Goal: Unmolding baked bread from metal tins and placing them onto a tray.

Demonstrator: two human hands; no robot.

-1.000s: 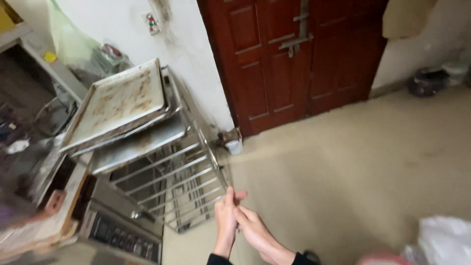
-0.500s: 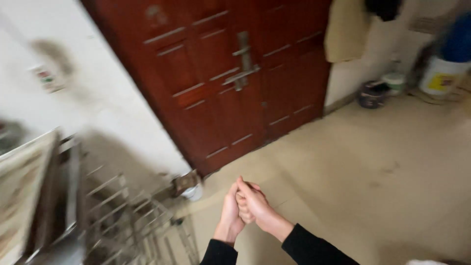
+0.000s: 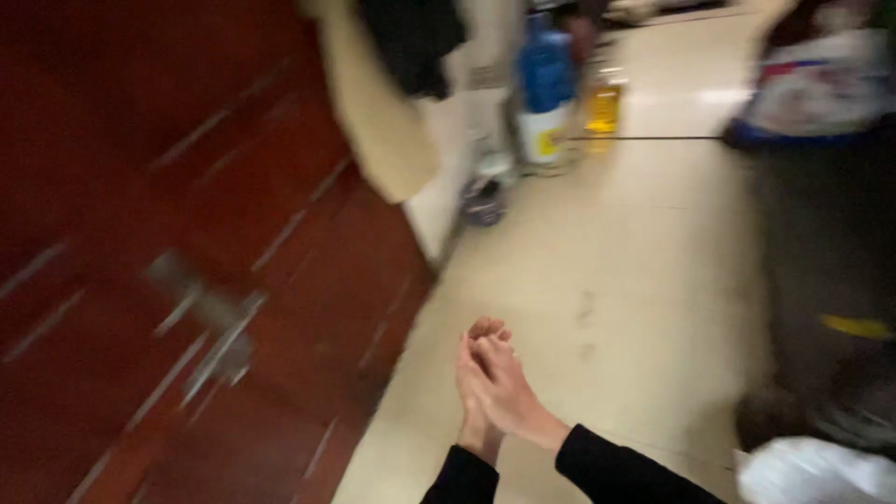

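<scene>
Right hand [image 3: 509, 387] is pressed flat against the left hand [image 3: 474, 397], palms together, fingers pointing away, and neither one's holding anything as far as I can see. They're out over the pale tiled floor [image 3: 635, 280], just beside the dark red door [image 3: 187, 233] with its metal handle [image 3: 210, 322]. Whole shot is pretty blurry. Further off there's a blue-and-white jug [image 3: 544, 93] and a yellowish bottle [image 3: 605, 103] by the wall. No object is being handled at all, just palm on palm.
</scene>
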